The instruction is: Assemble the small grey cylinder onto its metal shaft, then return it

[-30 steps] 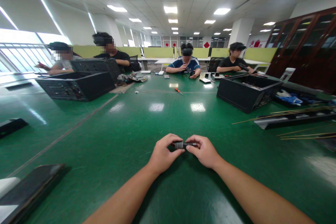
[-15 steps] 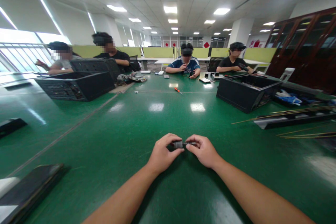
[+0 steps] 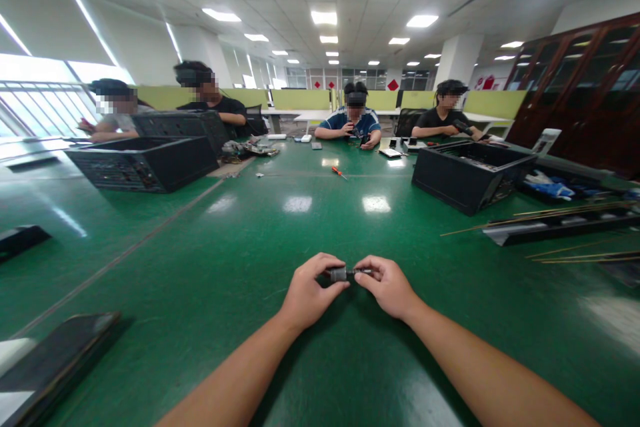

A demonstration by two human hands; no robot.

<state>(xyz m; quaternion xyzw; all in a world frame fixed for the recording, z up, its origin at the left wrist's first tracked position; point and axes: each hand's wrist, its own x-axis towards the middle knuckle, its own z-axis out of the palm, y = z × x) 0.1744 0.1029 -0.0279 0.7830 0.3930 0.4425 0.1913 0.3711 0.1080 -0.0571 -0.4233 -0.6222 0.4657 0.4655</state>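
Note:
Between my two hands lies a small grey metal cylinder with a thin dark shaft, held level just over the green table. My left hand pinches the thick cylinder end between thumb and fingers. At the other side, my right hand has its thumb and fingertips closed on the thin shaft end. Fingers cover both ends of the part, so its exact kind is unclear. Farther up the table, an orange-handled screwdriver rests by itself.
Black computer cases stand at the left, and another black case at the right. Thin brass-coloured rods lie on a metal channel at the right. A dark flat panel is at lower left. Several people sit across the table.
My hands and the small part stay nearly in place. At far left, a person's raised hand has shifted slightly.

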